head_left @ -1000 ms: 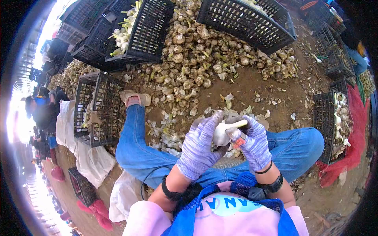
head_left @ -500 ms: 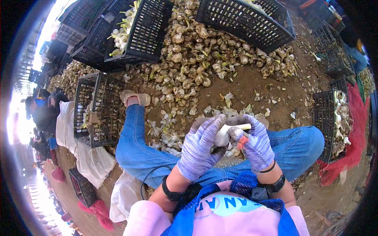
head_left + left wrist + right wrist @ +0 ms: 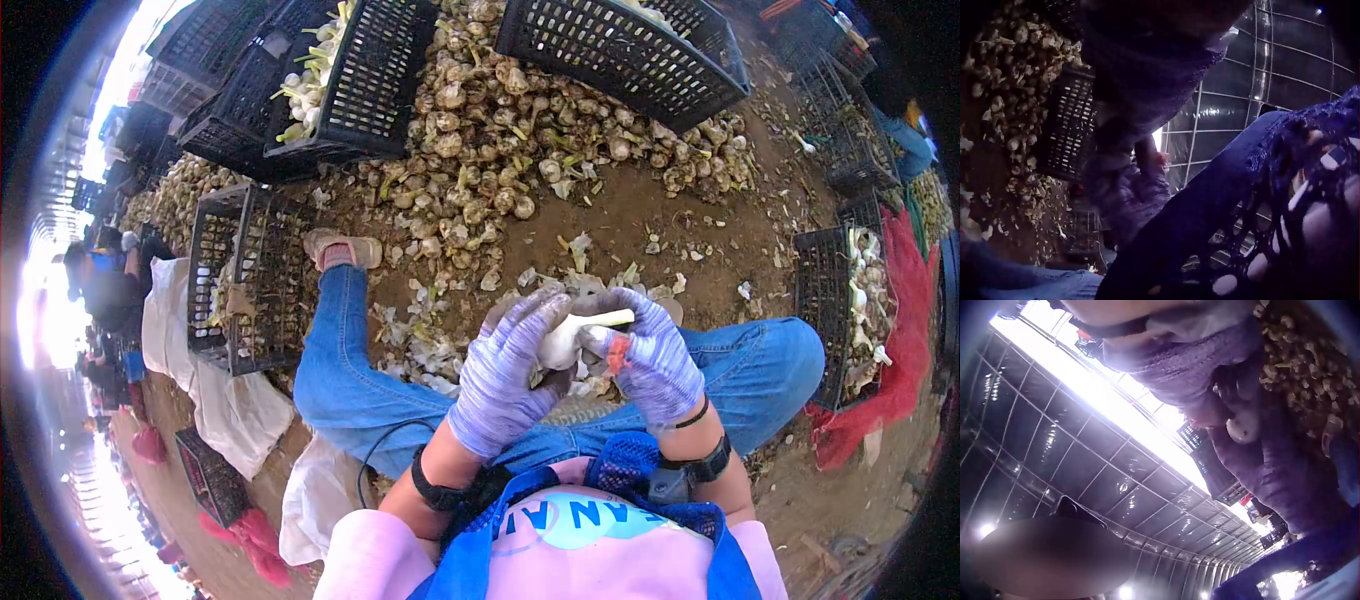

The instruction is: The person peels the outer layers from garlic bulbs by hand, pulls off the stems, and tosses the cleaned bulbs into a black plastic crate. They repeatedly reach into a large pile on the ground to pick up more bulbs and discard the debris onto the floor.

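A white garlic bulb (image 3: 560, 345) with a cut pale-green stem is held between both gloved hands above the person's lap. My left hand (image 3: 508, 362), in a purple-and-white knit glove with soiled fingertips, grips the bulb from the left. From the other side my right hand (image 3: 648, 352) has its thumb against the bulb and its fingers curled behind the stem. An orange band (image 3: 618, 352) wraps the right thumb. In the right wrist view the round bulb (image 3: 1242, 428) shows between the gloves. The left wrist view is dark, and the bulb is hidden there.
Peelings (image 3: 430, 350) litter the dirt floor before the lap. Beyond lies a heap of unpeeled garlic (image 3: 470, 150). Black crates stand around: one with cleaned garlic (image 3: 345, 90), another at top right (image 3: 620, 65), one on the left (image 3: 245, 290), one beside red netting (image 3: 890, 340).
The bulb has tilted slightly in the hands and its stem has shifted a little. The right thumb has moved slightly along the bulb; both hands stay in place over the lap.
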A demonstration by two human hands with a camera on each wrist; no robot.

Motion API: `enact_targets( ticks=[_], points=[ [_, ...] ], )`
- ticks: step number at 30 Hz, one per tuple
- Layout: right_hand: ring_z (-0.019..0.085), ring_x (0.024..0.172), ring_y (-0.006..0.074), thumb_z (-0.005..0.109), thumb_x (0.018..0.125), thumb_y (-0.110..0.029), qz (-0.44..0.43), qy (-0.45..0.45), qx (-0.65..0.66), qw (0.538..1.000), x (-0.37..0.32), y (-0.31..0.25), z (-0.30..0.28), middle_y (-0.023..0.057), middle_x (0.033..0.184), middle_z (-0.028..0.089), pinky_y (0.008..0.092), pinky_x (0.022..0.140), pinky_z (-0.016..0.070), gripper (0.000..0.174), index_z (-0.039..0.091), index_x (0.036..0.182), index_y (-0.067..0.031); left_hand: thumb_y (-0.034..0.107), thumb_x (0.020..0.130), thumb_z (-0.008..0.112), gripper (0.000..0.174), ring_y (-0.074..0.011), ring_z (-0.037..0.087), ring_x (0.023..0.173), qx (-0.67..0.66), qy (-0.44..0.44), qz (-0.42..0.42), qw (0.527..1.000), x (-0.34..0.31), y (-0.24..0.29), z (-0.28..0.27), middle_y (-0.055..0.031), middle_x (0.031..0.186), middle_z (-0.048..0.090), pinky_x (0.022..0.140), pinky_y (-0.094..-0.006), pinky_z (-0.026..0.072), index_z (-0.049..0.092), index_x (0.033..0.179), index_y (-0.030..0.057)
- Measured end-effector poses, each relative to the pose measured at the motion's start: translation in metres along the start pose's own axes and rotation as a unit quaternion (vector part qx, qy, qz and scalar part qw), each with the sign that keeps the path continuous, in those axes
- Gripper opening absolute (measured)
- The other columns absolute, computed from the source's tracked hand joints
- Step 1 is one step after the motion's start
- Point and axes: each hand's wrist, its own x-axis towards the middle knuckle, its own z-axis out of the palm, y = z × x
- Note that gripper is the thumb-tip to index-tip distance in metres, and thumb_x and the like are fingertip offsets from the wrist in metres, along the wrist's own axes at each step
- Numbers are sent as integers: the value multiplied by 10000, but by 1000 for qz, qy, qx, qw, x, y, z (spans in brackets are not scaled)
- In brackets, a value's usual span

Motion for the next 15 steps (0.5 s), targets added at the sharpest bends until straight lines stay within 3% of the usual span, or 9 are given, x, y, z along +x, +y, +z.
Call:
enact_targets(
  ticks=[2,4,5,7,8,11,12,13,15],
  points=[
    [572,798,97,655,753,-99,-4,-15,-5,1000,3,-1,-2,36,897,613,221,690,469,262,584,998,-37,79,579,732,684,-296,513,1034,-71,6,-11,997,-5,-6,3,-143,1121,529,891,-377,412,448,1201,49],
    [578,801,99,645,749,-80,-43,-13,-71,996,0,3,-7,26,881,617,227,695,471,254,590,994,-43,162,642,694,657,-234,529,1032,-398,7,-173,901,-11,-9,7,-119,1123,530,861,-345,443,425,1227,30],
    [578,801,99,645,749,-80,-44,-12,-70,997,1,5,-11,26,881,617,227,695,471,254,590,994,-43,162,642,694,657,-234,529,1032,-398,7,-173,901,-10,-7,5,-119,1123,530,861,-345,443,425,1227,30],
    [582,790,109,624,760,-73,-22,-78,60,995,1,8,-15,38,931,611,233,694,473,291,564,1043,-43,285,683,645,646,-229,539,993,-621,-16,-311,719,-7,-2,1,-98,1065,538,808,-349,473,422,1235,36],
    [582,790,109,624,760,-73,-22,-78,60,995,0,8,-12,38,931,611,233,694,473,291,564,1043,-43,365,713,606,652,-220,540,965,-661,-19,-307,685,-7,-3,2,-95,1068,525,774,-333,485,414,1250,49],
    [565,790,101,602,775,-72,-20,1,75,997,0,10,-4,45,961,590,234,690,466,326,525,1090,-40,360,745,600,642,-215,534,966,-654,33,-313,688,-2,0,10,-96,1106,503,775,-325,484,388,1269,57],
    [551,793,94,589,784,-71,-80,10,-11,997,3,13,-6,43,961,581,231,687,461,323,512,1095,-36,377,800,568,613,-202,528,959,-594,56,-294,747,-2,0,14,-93,1131,483,797,-321,469,361,1286,67],
    [538,797,88,575,793,-70,-138,18,-96,986,5,15,-6,42,961,571,228,685,455,319,499,1100,-33,377,800,568,613,-202,528,959,-593,56,-294,747,-3,-2,20,-93,1131,483,797,-321,470,361,1286,67],
    [519,782,78,565,808,-92,-129,29,-77,988,3,21,1,31,921,565,212,677,441,270,507,1064,-29,406,830,544,582,-184,522,956,-357,120,-234,896,-3,-2,29,-93,1122,482,824,-315,451,366,1271,69]
  ],
)
